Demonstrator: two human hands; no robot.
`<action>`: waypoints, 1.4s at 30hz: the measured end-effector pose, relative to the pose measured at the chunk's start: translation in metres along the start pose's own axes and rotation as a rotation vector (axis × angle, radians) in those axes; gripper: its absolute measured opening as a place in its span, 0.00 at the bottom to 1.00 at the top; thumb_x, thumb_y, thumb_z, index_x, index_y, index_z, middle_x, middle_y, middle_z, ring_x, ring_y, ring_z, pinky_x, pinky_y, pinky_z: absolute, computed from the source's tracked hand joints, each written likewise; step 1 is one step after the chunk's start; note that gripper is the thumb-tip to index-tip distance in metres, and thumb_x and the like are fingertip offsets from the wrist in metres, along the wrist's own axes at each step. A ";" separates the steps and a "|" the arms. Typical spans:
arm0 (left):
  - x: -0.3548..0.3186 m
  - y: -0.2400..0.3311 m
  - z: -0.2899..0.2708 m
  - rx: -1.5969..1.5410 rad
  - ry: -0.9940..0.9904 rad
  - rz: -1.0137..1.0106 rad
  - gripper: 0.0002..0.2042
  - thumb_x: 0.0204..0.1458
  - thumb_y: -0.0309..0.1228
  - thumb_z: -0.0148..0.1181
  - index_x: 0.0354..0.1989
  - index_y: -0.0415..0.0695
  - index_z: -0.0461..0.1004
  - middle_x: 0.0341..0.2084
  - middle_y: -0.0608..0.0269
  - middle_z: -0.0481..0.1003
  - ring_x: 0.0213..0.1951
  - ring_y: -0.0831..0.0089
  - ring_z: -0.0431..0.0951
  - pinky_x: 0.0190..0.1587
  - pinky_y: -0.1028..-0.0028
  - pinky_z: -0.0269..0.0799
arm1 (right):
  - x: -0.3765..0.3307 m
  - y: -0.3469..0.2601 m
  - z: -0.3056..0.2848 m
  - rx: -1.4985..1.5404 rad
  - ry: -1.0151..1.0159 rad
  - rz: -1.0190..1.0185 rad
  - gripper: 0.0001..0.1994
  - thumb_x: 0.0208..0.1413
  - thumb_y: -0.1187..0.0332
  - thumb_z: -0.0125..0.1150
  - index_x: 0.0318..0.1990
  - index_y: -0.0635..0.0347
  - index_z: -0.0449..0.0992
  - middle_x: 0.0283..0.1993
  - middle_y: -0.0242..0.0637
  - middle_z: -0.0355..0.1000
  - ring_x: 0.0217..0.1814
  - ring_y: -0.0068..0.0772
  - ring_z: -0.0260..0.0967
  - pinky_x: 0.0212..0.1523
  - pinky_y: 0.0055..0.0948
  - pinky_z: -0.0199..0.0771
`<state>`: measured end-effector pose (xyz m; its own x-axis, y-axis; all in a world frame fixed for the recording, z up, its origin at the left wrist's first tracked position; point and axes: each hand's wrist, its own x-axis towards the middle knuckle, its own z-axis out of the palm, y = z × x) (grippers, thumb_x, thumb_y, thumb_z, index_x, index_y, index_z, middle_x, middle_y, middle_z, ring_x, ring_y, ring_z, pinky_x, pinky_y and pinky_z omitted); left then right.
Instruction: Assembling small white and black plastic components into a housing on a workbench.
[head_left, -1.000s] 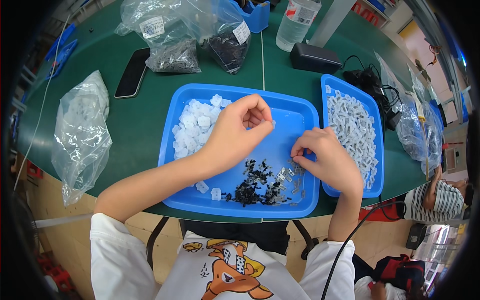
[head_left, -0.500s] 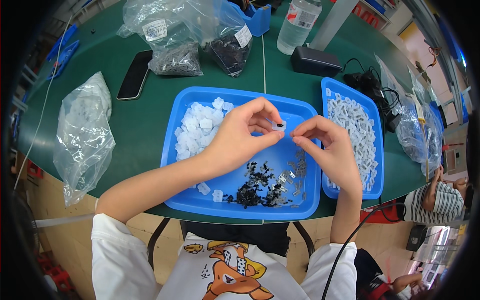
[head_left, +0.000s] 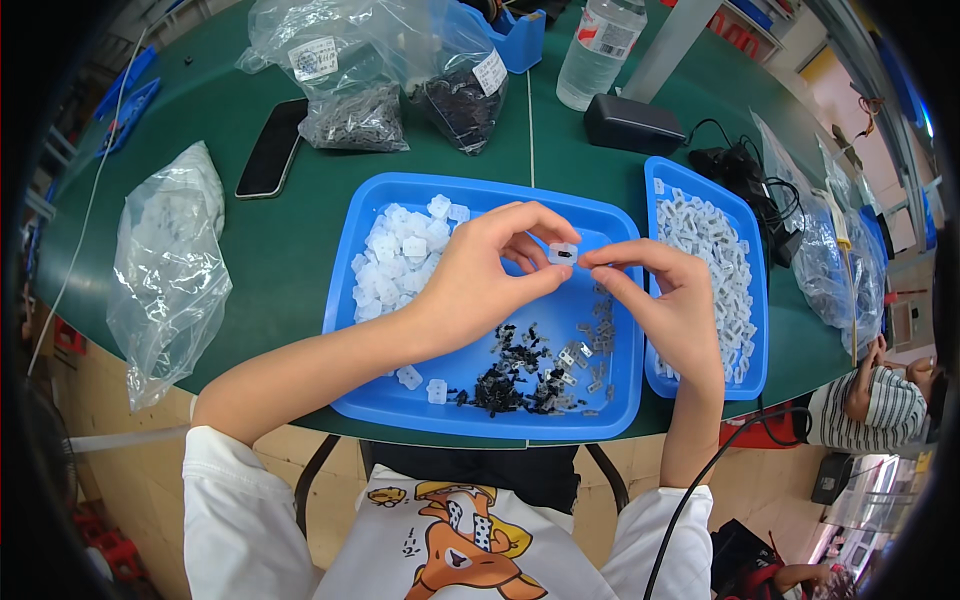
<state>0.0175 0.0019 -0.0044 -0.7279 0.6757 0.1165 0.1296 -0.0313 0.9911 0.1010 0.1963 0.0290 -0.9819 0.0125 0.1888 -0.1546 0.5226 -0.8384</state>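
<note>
Now, over the blue tray [head_left: 604, 226], our left hand [head_left: 490, 262] pinches a whitish piece [head_left: 563, 253], its black insert [head_left: 566, 254] lying left-right; our right hand [head_left: 668, 292], fingertips nearly together, is just beside, any hold unclear

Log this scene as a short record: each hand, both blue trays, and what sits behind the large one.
Left hand: holds a translucent white piece with a black part at its middle
Right hand: fingertips together right beside the piece; contact unclear
Large tray: white pieces at left, black parts and grey parts at near right
Small tray: many pale parts
Behind large tray: phone, two labelled plastic bags, bottle
</note>
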 end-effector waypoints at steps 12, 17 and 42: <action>-0.001 0.002 0.003 0.096 0.059 0.133 0.11 0.49 0.24 0.65 0.41 0.40 0.77 0.37 0.63 0.74 0.34 0.77 0.76 0.41 0.76 0.73 | 0.002 0.006 -0.001 0.154 0.112 -0.004 0.07 0.49 0.81 0.66 0.37 0.66 0.81 0.44 0.39 0.76 0.45 0.26 0.74 0.45 0.22 0.73; -0.002 0.005 0.002 0.101 0.047 0.125 0.12 0.49 0.21 0.66 0.42 0.39 0.77 0.38 0.63 0.73 0.36 0.79 0.76 0.44 0.78 0.73 | 0.003 0.002 0.001 0.221 0.104 0.030 0.08 0.48 0.80 0.69 0.37 0.67 0.81 0.40 0.38 0.76 0.40 0.24 0.73 0.42 0.23 0.73; -0.005 0.004 0.001 0.088 0.052 0.121 0.13 0.46 0.22 0.69 0.42 0.41 0.82 0.32 0.61 0.77 0.35 0.77 0.79 0.41 0.78 0.76 | 0.002 0.001 0.006 0.287 0.085 0.212 0.07 0.48 0.76 0.71 0.34 0.68 0.81 0.33 0.36 0.79 0.36 0.20 0.74 0.42 0.20 0.72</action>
<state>0.0225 -0.0008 -0.0015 -0.7370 0.6318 0.2401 0.2751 -0.0440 0.9604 0.0987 0.1918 0.0257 -0.9847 0.1721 0.0276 0.0148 0.2406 -0.9705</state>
